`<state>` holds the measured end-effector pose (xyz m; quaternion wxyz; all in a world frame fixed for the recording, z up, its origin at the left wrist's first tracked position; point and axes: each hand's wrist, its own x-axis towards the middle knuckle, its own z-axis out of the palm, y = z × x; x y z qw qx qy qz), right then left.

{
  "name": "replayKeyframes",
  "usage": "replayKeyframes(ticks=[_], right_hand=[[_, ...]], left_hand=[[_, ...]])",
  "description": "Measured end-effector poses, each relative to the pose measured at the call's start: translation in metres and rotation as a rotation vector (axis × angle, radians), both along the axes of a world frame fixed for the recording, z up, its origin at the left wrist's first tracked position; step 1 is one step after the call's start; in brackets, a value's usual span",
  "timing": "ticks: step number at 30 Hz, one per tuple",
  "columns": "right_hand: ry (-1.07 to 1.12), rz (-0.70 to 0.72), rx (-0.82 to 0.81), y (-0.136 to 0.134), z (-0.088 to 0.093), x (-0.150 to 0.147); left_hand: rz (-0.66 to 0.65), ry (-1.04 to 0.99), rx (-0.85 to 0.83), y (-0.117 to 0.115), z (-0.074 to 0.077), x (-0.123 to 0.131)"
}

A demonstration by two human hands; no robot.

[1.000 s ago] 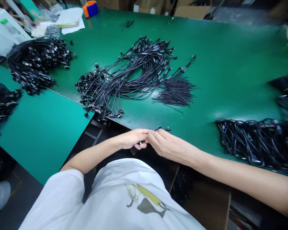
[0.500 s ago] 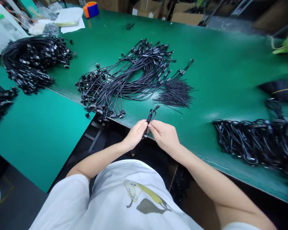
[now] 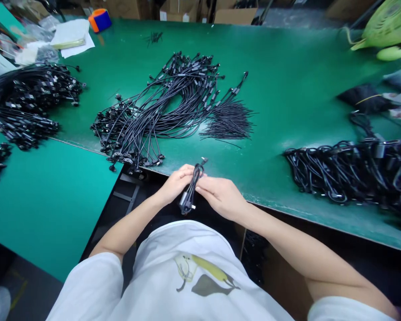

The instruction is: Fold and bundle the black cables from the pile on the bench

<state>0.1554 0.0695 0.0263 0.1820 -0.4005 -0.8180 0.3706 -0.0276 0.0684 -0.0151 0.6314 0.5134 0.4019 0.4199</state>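
A black cable (image 3: pixel 191 189), folded into a narrow bundle, is held at the table's front edge, its connectors showing at both ends. My left hand (image 3: pixel 177 183) is closed on the bundle from the left, fingers behind it. From the right, my right hand (image 3: pixel 222 194) pinches at the bundle's middle with thumb and fingers; whether a tie is between them I cannot make out. Beyond my hands lie a heap of loose black cables (image 3: pixel 167 107) and a pile of thin black ties (image 3: pixel 230 120).
Folded cable bundles (image 3: pixel 341 174) lie in a row at the right. More loose cables (image 3: pixel 30 100) are heaped at the left. A black pouch-like bundle (image 3: pixel 364 98), a green fan (image 3: pixel 387 26), papers (image 3: pixel 71 35) and an orange-and-blue tape roll (image 3: pixel 99 20) stand farther back on the green table (image 3: pixel 287 89).
The view has turned to the right. The cable bundle has come lower and turned, so more of its length and its lower connectors show between my hands.
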Motion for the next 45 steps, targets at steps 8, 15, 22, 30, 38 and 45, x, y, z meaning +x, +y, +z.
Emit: replayKeyframes(ticks=[8,15,22,30,38,45], right_hand=[[0.097,-0.206,-0.103,0.023,-0.015,0.009],[0.287,-0.095,-0.413,0.022,-0.011,0.011],[-0.202,0.016,0.045,0.005,-0.009,0.01],[-0.358,-0.279,0.82,0.009,-0.027,0.006],[-0.295,0.112,0.914,0.038,-0.024,0.029],[-0.441,-0.069,0.886,0.033,-0.028,0.039]], left_hand=[[-0.207,0.236,0.167,-0.012,0.017,-0.001],[-0.149,-0.194,-0.369,0.001,0.001,0.003],[-0.371,-0.082,-0.562,0.003,0.016,-0.007],[-0.297,-0.125,-0.432,-0.003,0.022,0.008],[-0.326,-0.113,-0.496,-0.001,0.026,0.003],[-0.145,0.375,0.02,-0.01,0.016,-0.009]])
